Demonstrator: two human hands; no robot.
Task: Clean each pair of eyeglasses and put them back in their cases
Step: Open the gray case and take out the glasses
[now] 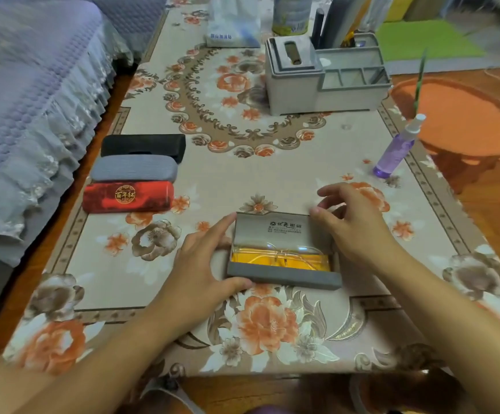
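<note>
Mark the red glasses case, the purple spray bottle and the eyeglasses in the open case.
red glasses case (127, 196): head view, lid centre near the emblem.
purple spray bottle (395, 153): head view, mid-body.
eyeglasses (284, 251): head view, bridge.
</note>
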